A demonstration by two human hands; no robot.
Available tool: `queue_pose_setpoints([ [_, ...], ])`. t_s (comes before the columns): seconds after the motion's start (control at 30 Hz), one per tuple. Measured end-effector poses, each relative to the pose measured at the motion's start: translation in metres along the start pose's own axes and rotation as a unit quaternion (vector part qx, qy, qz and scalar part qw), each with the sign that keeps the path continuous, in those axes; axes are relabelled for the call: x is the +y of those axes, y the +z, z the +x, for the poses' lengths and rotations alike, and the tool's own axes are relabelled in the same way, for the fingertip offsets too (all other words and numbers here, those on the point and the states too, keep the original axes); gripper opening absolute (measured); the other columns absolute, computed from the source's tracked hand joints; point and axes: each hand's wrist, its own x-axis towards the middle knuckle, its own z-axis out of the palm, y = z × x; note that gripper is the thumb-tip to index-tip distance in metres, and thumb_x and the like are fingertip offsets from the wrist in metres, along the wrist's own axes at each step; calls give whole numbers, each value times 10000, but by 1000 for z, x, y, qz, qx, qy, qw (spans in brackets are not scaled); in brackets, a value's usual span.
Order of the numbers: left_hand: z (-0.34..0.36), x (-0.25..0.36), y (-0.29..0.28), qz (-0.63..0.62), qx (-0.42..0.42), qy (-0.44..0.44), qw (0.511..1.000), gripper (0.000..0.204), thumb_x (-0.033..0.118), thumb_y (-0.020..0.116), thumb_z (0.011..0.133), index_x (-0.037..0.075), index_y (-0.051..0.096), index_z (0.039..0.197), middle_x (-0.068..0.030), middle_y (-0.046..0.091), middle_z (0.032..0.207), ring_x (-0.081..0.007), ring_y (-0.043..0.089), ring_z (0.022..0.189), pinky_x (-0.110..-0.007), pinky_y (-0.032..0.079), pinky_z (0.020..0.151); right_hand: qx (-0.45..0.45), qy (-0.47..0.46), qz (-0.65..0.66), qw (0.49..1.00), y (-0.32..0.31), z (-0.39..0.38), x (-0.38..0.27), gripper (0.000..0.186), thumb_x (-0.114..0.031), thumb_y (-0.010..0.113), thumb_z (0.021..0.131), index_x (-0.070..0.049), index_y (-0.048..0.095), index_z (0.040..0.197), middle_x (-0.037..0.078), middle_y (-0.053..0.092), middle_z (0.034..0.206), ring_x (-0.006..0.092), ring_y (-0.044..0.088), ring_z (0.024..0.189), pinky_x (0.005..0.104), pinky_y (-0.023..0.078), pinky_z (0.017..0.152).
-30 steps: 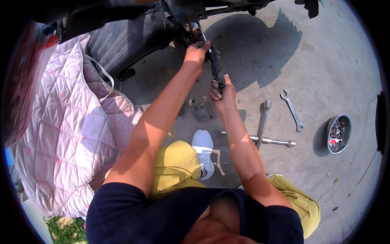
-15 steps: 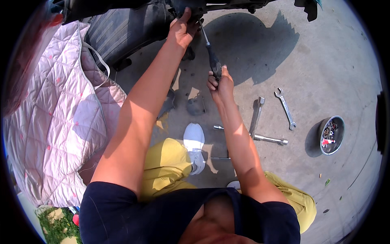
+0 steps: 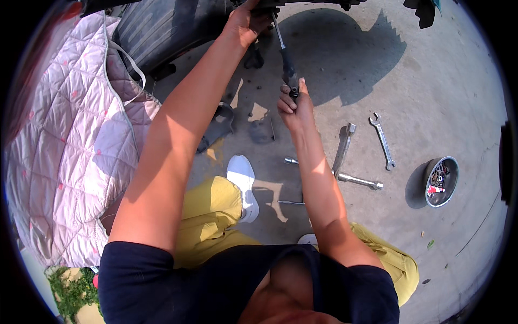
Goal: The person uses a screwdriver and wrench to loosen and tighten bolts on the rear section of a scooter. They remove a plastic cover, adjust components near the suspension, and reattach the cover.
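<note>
Screwdriver (image 3: 289,65) is what I have in the right hand (image 3: 295,105), out at the far middle of the scene, its black handle nearest me and its metal shaft slanting away. I see the right fingers curled narrow around the handle's near end, thumb laid along it. The shaft runs up to the underside of a dark vehicle (image 3: 318,4) at the far edge; I can't tell whether the tip is touching it. Just left of the shaft, I have the left hand (image 3: 245,26) raised against that dark underside. Its fingers are partly hidden in shadow, so I can't tell whether they grip anything.

Far left of that hand I see a ribbed black panel (image 3: 167,32), and nearer on the left a pink quilted cover (image 3: 59,156). To the right of the right forearm, a cross-shaped wrench (image 3: 359,180) lies on the concrete (image 3: 453,70), with an open-ended wrench (image 3: 382,141) just beyond it to the right. Further right I have a metal bowl (image 3: 454,186) holding small parts (image 3: 441,174). Nearer, between the forearms, is a white shoe (image 3: 241,178).
</note>
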Motion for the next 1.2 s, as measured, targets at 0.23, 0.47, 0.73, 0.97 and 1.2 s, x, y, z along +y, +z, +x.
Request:
queue_pose_setpoints([
  [0.23, 7, -1, 2, 6, 13, 21, 1000, 323, 296, 589, 917, -12, 586, 1015, -163, 641, 945, -289, 619, 931, -405, 505, 860, 232, -233, -119, 937, 28, 10, 18, 349, -323, 367, 1010, -21, 486, 884, 88, 512, 764, 102, 438, 548, 214, 333, 431],
  [0.47, -23, -23, -5, -29, -87, -3, 996, 307, 242, 651, 876, 25, 597, 1087, -111, 646, 1080, -275, 598, 1040, -451, 471, 924, 133, 10, -57, 989, 7, 5, -10, 370, -313, 308, 1016, -12, 497, 916, 31, 459, 650, 58, 298, 328, 209, 228, 295],
  [0.73, -59, -52, -5, 173, -87, -65, 979, 179, 126, 596, 909, -38, 595, 980, -183, 679, 880, -292, 679, 831, -383, 569, 766, 222, -118, -93, 963, 28, 10, 17, 390, -369, 393, 998, 6, 493, 1038, 77, 543, 795, 91, 462, 506, 220, 397, 458],
  [0.97, -67, -56, 6, 172, -26, -39, 984, 163, 111, 564, 925, -40, 604, 974, -158, 678, 832, -277, 681, 770, -387, 574, 736, 162, -169, -180, 955, 13, 2, 19, 330, -292, 485, 981, 14, 470, 1105, 132, 572, 951, 204, 571, 754, 307, 519, 708],
  [1.2, -61, -54, 9, 162, -20, -28, 986, 167, 112, 541, 938, -42, 602, 955, -160, 674, 837, -274, 678, 767, -396, 579, 725, 242, -242, -174, 923, 19, 7, 20, 330, -299, 411, 1005, 18, 449, 1092, 138, 549, 954, 128, 478, 625, 237, 437, 559],
])
